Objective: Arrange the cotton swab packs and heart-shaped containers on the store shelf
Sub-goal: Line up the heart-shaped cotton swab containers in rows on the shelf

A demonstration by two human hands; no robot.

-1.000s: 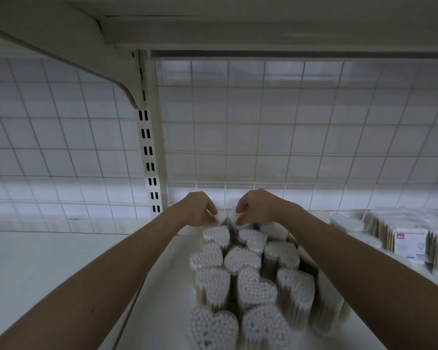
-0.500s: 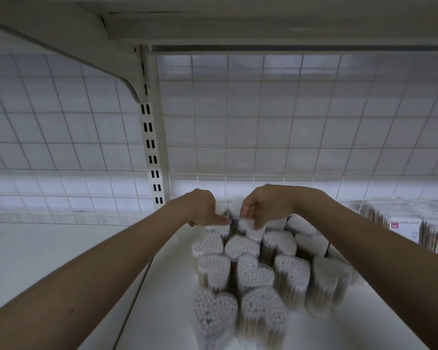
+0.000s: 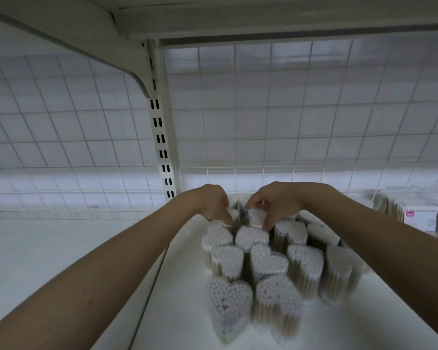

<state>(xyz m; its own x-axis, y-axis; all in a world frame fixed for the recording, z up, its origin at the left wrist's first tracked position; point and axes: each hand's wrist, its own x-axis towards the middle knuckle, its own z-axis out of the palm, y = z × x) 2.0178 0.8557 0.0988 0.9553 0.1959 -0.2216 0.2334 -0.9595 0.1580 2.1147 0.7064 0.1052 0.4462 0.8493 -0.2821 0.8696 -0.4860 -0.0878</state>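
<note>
**Back row of hearts, both hands in**

Against the slotted upright (image 3: 162, 147), our heart-shaped containers (image 3: 248, 269) sit clustered on the white shelf (image 3: 187, 311), just right of its base. Open room: bare shelf board in front of the cluster and a strip along its left, up to the shelf's left edge. Wire grid back panel (image 3: 288, 109) closes the rear; the shelf above caps headroom.

Count: we make out roughly ten hearts with tops showing, in loose rows running back from us. Far right of the upright, a block of cotton swab packs (image 3: 420, 218) stands against the grid; number unreadable.

Hands: our left hand (image 3: 213, 205) has fingers curled down onto a heart at the back left of the cluster, apparently gripping it. Our right hand (image 3: 276, 205) pinches the top of the back-centre heart (image 3: 255, 217), fingers curled round it.

Hidden or soft: our hands hide most of the back row. The right forearm covers the cluster's right flank. Rightmost hearts are blurred. The swab packs are cut by the frame edge, label illegible.
</note>
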